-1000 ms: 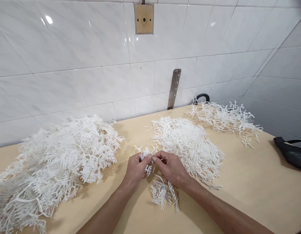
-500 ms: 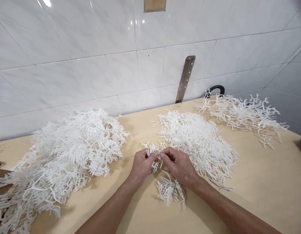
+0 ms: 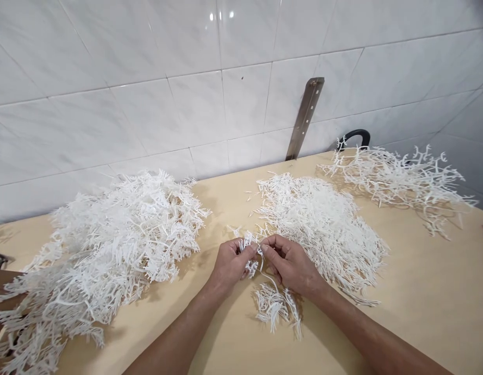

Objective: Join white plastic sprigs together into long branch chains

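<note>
Over the middle of the table, my left hand (image 3: 230, 266) is closed on a white branched plastic piece (image 3: 250, 267), like a moulded sprue with many thin prongs. Thumb and fingers of my right hand (image 3: 295, 266) pinch a small part of the same piece, right beside my left fingertips. A thin stem runs down from between the hands to a pronged white cluster (image 3: 273, 307) just above or on the table. The fingers partly hide what lies between them. Behind my right hand lies a heap of thin loose white sticks (image 3: 319, 224).
A large pile of white branched pieces (image 3: 124, 239) covers the left of the table (image 3: 429, 291). Bare white branching frames (image 3: 397, 177) lie at the far right, near a black handle (image 3: 356, 136). A metal bracket (image 3: 306, 117) stands against the tiled wall.
The camera view has tilted slightly down. Both hands stay together at the same piece, with the fingertips shifted only a little.
</note>
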The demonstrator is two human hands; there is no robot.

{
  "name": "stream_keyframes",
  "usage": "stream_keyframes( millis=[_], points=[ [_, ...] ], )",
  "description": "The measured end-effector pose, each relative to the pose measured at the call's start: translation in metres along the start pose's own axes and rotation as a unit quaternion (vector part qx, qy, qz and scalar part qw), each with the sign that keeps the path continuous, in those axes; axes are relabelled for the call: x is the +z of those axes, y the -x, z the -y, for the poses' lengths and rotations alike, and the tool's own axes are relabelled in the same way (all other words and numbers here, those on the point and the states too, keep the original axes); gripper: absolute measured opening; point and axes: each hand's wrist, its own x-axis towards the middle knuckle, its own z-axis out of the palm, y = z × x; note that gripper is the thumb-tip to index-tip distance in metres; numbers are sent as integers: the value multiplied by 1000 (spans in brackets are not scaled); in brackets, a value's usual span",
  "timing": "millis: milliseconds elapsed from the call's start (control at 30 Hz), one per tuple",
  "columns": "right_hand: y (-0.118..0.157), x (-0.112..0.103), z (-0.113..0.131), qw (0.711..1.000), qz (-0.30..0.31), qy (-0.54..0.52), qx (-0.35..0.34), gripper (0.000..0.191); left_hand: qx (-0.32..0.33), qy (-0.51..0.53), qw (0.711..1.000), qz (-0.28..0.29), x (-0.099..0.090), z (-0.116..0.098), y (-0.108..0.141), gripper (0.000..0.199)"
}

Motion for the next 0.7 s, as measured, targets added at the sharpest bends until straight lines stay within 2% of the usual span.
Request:
stream_keyframes(
  millis=[167, 467, 700],
  points=[
    [1, -1, 3, 994, -17, 79, -68, 28, 19, -42, 999, 3, -1, 3, -1, 38],
    [1, 0, 6, 966, -64, 205, -143, 18, 94, -162, 981, -55, 1, 16, -6, 31],
    [1, 1, 6, 956, -76, 227, -169, 18, 98, -207, 971, -66, 3, 14, -4, 29]
  ],
)
